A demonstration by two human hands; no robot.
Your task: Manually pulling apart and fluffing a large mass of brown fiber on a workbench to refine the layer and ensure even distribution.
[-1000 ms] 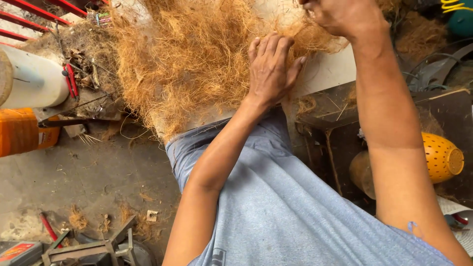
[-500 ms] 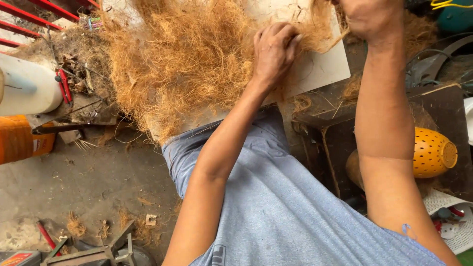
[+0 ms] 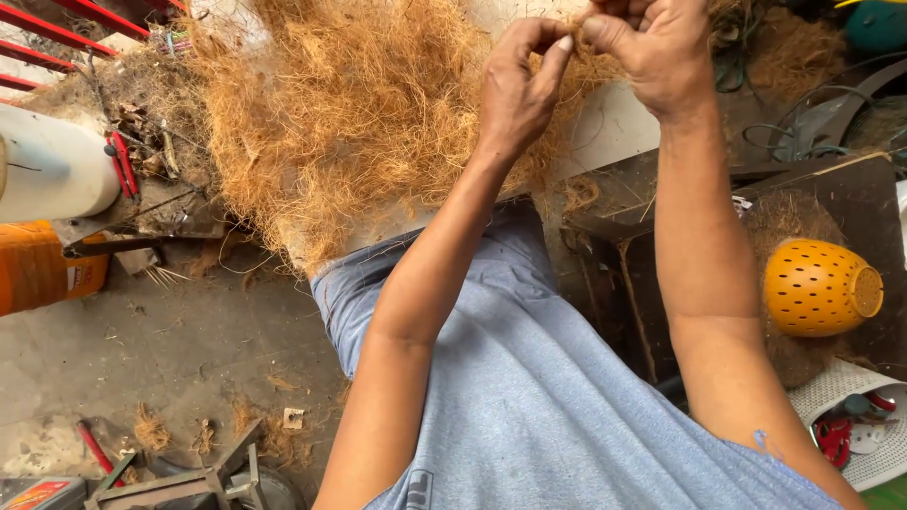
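At the far left a white cylinder (image 3: 52, 170) lay on its side above an orange container (image 3: 38, 269), with red-handled pliers (image 3: 121, 162) resting just beside the cylinder among dry scraps. Lower down, on the concrete floor (image 3: 170, 349), sat small tufts of fibre and a grey metal stand (image 3: 203, 477).

Next came the big heap of golden coconut fibre (image 3: 350, 113), piled loosely on the pale tabletop (image 3: 614, 127) in front of me and spilling over its near edge toward my grey shirt (image 3: 539, 397).

My left hand (image 3: 518, 90) was raised at the right edge of that heap, fingers curled and thumb pressed to them, pinching a thin strand of fibre. My right hand (image 3: 647, 47) was just beside it, almost touching, its thumb and fingers clenched on the same wisp of fibre at the top of the view. The strand ran between the two hands and trailed back into the heap.

To the right, past my right forearm, a dark wooden box (image 3: 831, 208) held an orange perforated bowl (image 3: 820, 288) tipped on its side over a mat of brown fibre. At the lower right corner a white basket (image 3: 850, 387) held small red pieces.
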